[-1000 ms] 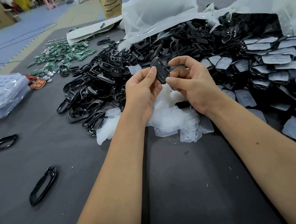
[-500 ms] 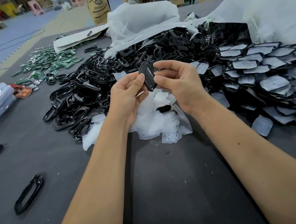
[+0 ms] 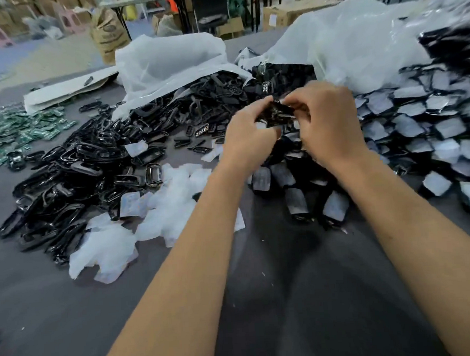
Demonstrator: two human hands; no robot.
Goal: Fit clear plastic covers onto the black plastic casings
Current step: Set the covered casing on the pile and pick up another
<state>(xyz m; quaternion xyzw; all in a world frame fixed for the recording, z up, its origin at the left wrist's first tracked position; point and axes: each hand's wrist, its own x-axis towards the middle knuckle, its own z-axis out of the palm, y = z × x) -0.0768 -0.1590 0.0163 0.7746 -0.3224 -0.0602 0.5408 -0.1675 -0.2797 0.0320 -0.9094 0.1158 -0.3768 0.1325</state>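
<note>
the near part of the frame is bare dark bench [image 3: 305, 311], crossed by two forearms reaching up toward the middle. just beyond, at lower left of centre, lies a loose heap of clear plastic covers [image 3: 172, 206], and to the right of the arms a spread of casings that already wear their covers [image 3: 418, 136].

at the middle of the frame the left hand [image 3: 247, 142] and the right hand [image 3: 328, 122] meet around one black plastic casing [image 3: 275, 112], held up above the piles. both grips are clenched on it: the left fingers curl under and round its near side, the right fingers pinch its top edge. the picture is blurred here, so i cannot tell whether a clear cover is already seated on it.

to do this step well, it seems best to let the left hand steady the casing from below while the right presses round the rim, edge by edge, so the cover seats flat and no corner is left lifted. squeezing the middle would likely bow the thin cover.

farther back, at left, sits the big heap of bare black frames [image 3: 90, 164], then green circuit boards [image 3: 19, 130] at the far left edge, and white plastic bags [image 3: 166, 61] at the top.
</note>
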